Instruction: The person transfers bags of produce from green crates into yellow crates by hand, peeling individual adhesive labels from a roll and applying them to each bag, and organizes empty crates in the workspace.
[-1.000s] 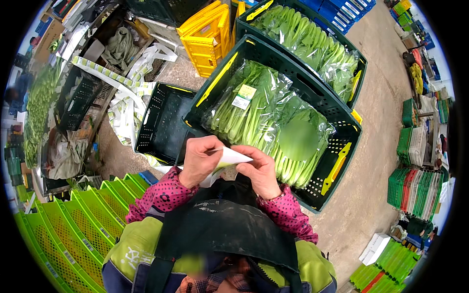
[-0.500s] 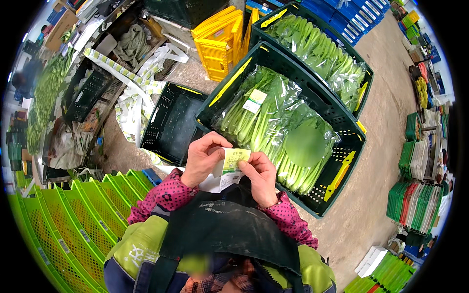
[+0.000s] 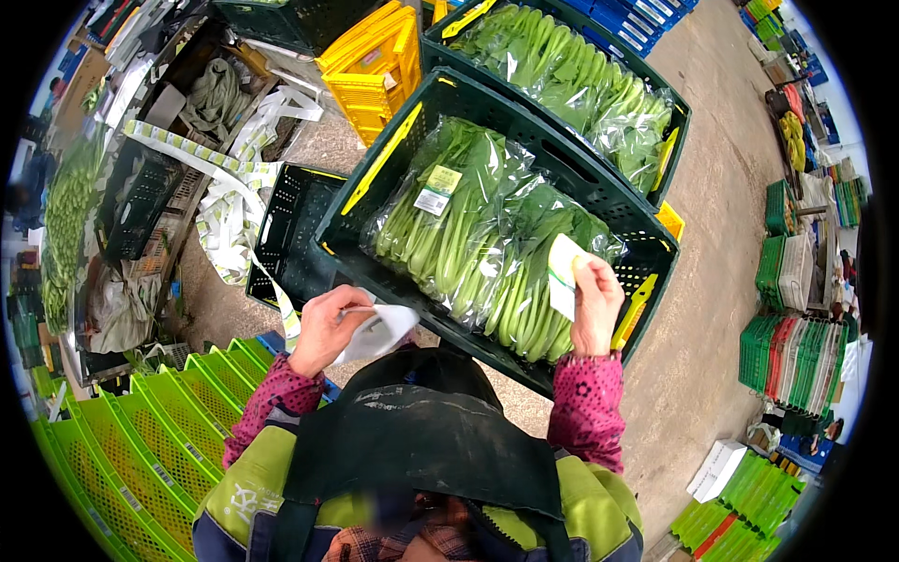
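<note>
Between the fingers of my right hand [image 3: 596, 304] is a green-and-white label [image 3: 564, 276], held over the right-hand bag of leafy greens [image 3: 520, 304]. My left hand [image 3: 328, 328] pinches a strip of white backing paper [image 3: 379, 332] in front of the dark green crate [image 3: 604, 201]. Inside that crate lie clear bags of long-stemmed greens side by side. The left-hand bag [image 3: 449, 253] bears a label [image 3: 437, 190] of the same kind near its top.
Behind stands another dark crate [image 3: 676, 117] of bagged greens. A lower dark crate [image 3: 298, 220] sits to the left, beside a heap of label strip [image 3: 225, 229]. Yellow folded crates [image 3: 370, 70] are behind it; lime-green crates [image 3: 140, 440] stand at the near left.
My hands, together on the label before, have parted. The label has come away in my right hand, which moved right over the crate; my left hand moved left with the backing strip.
</note>
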Demonstrator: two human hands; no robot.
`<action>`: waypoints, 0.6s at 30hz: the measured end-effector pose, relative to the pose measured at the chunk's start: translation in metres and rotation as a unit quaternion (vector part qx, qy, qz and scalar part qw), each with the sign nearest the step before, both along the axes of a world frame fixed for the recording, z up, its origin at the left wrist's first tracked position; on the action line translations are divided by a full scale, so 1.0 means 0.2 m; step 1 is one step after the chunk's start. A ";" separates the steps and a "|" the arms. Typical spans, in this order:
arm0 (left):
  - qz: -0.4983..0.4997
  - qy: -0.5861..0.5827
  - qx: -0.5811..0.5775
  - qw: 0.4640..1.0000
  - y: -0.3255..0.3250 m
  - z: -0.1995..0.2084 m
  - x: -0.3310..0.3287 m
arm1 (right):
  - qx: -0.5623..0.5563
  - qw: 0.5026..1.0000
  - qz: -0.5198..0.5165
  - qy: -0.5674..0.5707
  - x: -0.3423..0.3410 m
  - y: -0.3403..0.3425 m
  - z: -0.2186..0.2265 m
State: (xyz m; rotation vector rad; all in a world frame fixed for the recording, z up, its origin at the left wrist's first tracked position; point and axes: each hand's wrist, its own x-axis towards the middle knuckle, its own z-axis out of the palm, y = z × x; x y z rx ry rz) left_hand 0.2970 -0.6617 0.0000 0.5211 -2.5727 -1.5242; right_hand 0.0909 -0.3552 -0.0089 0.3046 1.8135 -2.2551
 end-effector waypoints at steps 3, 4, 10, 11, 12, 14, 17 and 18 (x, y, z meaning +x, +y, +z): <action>-0.060 0.023 -0.102 0.993 0.01 0.04 -0.05 | 0.115 0.985 0.125 0.029 -0.06 0.13 -0.38; -0.039 0.010 -0.020 0.999 0.05 0.06 -0.07 | 0.215 0.962 0.161 0.045 -0.06 0.20 -0.60; 0.061 0.020 0.131 0.989 0.05 0.10 -0.02 | 0.619 0.737 0.261 0.077 0.00 0.08 -0.48; 0.067 0.026 0.140 0.988 0.04 0.10 0.00 | 0.630 0.701 0.290 0.170 0.01 0.09 -0.48; 0.087 0.026 0.174 0.980 0.04 0.13 0.01 | 0.633 0.657 0.315 0.261 0.03 0.10 -0.50; 0.064 0.035 0.156 0.985 0.02 0.14 0.02 | 0.623 0.585 0.382 0.351 0.06 0.15 -0.56; 0.053 0.059 0.149 0.986 0.01 0.16 0.04 | 0.654 0.565 0.378 0.332 0.08 0.17 -0.68; 0.043 0.063 0.141 0.987 0.01 0.18 0.04 | 0.632 0.609 0.357 0.318 0.08 0.15 -0.65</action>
